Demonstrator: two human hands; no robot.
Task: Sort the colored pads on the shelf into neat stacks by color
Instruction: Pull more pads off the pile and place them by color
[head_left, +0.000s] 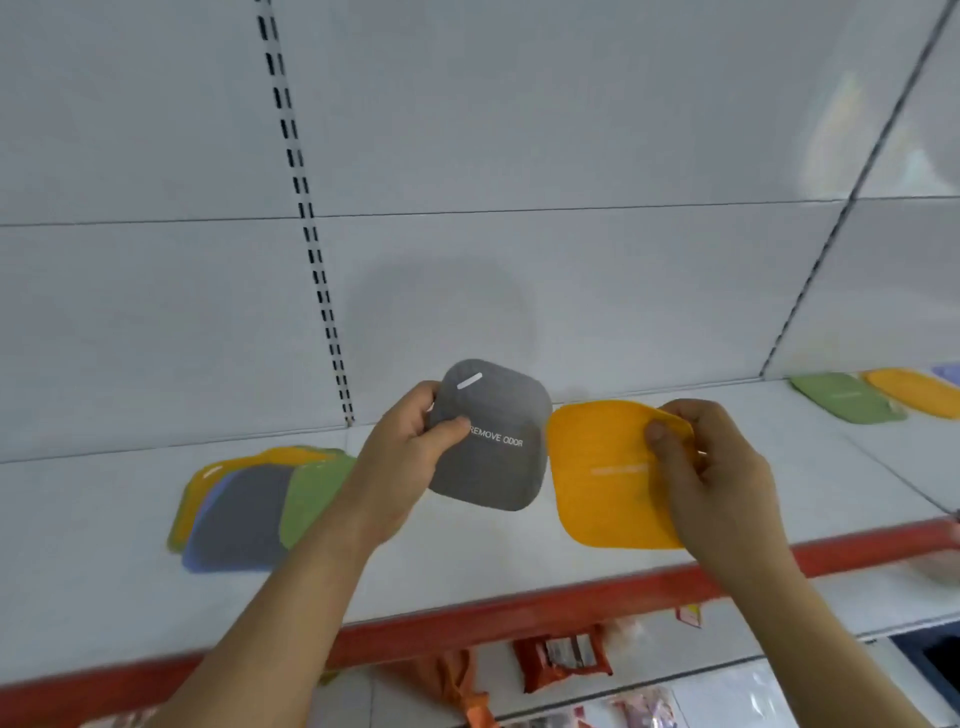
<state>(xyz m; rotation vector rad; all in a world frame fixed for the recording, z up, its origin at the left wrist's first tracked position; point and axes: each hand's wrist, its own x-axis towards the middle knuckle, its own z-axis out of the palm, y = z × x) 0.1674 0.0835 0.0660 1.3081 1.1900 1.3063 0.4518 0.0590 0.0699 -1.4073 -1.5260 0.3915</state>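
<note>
Item 1: a grey, rounded-square soft pad (491, 441), matte and finely textured, is printed in white with "REMOVE ODOR" and a short white bar near its upper edge. It is held upright above the shelf by the left hand (410, 447), whose thumb is pressed across its front face and whose fingers are curled behind its left edge.

Item 2: an orange, rounded-square soft pad (605, 473) of like shape carries a faint pale line of lettering that cannot be read. It is pinched at its upper right corner by the right hand (711, 473), thumb in front and fingers behind, and the corner is bent back. It is held just beside the grey pad, their edges nearly touching.

Item 3: a loose heap of mixed pads (249, 504), in orange, blue, grey and green, is laid overlapping on the white flat shelf (519, 551) at the left.

Item 4: a green pad (847, 397) and a second orange pad (914, 389) are laid side by side at the far right of the shelf; the green one's lettering is too faint to read.

The shelf is edged with a red strip (519, 613) and backed by white panels and a slotted upright (306, 218). Packaged goods (561, 660) are seen blurred below.
</note>
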